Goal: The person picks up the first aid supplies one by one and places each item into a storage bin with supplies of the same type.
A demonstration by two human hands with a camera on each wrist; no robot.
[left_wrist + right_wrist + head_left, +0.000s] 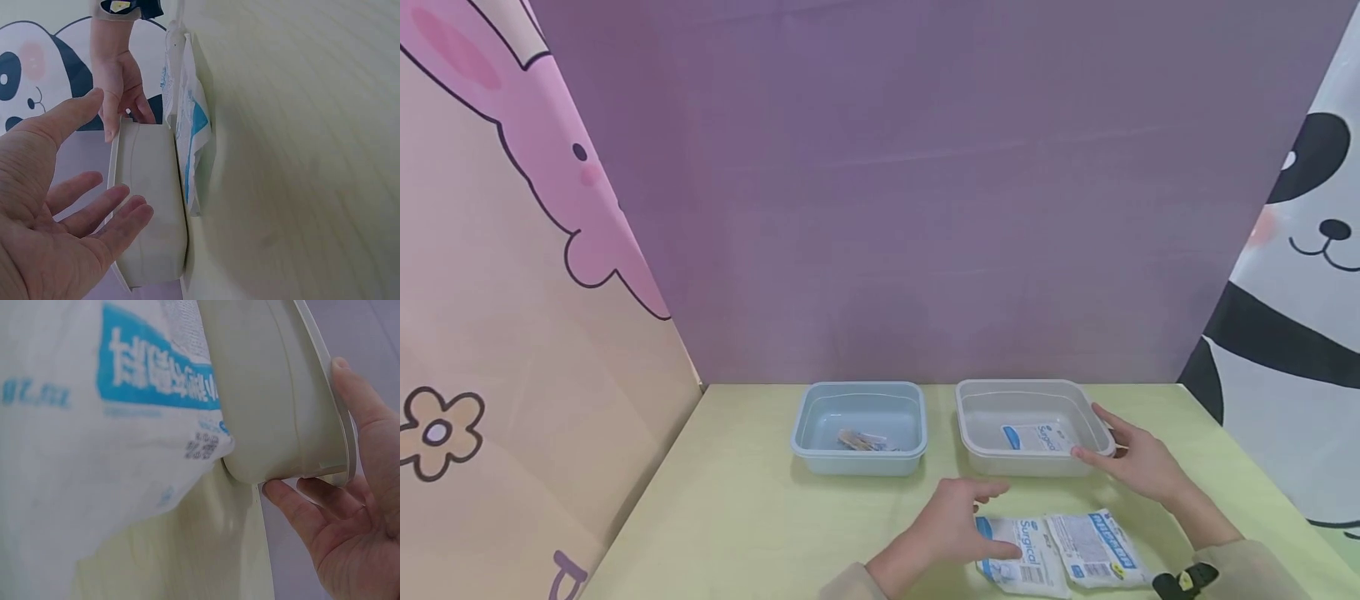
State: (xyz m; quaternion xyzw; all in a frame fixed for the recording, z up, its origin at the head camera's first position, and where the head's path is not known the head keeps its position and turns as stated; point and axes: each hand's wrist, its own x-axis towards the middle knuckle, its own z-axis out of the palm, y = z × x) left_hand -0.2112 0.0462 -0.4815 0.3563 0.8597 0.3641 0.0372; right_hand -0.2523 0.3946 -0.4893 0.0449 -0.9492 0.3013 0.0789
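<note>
At its right front corner, the off-white plastic bin point(1022, 465) is held by my right hand point(1142, 462), thumb at the rim and fingers against the side, as the right wrist view also shows. One white-and-blue packet lettered "Surgical" point(1037, 437) lies inside that bin. My left hand point(958, 521) hovers with spread fingers over the left one of two more packets on the table, this one also lettered "Surgical" point(1033, 575). It holds nothing. Beside it lies the second packet point(1097, 546), its back with a barcode facing up.
A light blue plastic bin point(859, 465) stands left of the off-white one, with small clear-wrapped items point(861, 440) inside. Both bins are near the back edge of the pale yellow-green table point(715, 517), before a purple backdrop point(925, 208).
</note>
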